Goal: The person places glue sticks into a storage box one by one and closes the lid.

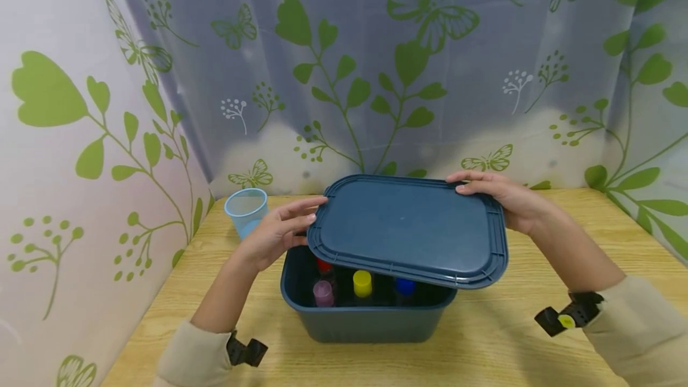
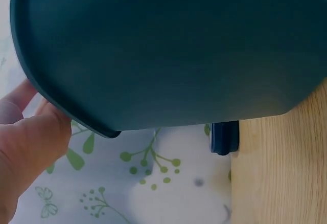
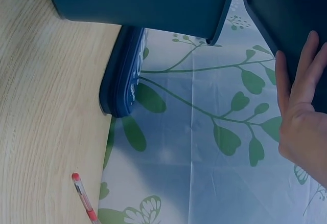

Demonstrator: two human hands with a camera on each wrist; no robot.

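Both hands hold a dark blue lid (image 1: 408,229) tilted above the open blue bin (image 1: 365,315) on the table (image 1: 537,351): the left hand (image 1: 276,235) grips its left edge, the right hand (image 1: 502,196) its far right corner. Colour-capped bottles (image 1: 362,284) stand inside the bin; a light blue cup (image 1: 246,211) stands near the left hand.

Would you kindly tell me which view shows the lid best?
The head view: the whole lid shows, held over the box. The left wrist view shows only its underside, the right wrist view only an edge.
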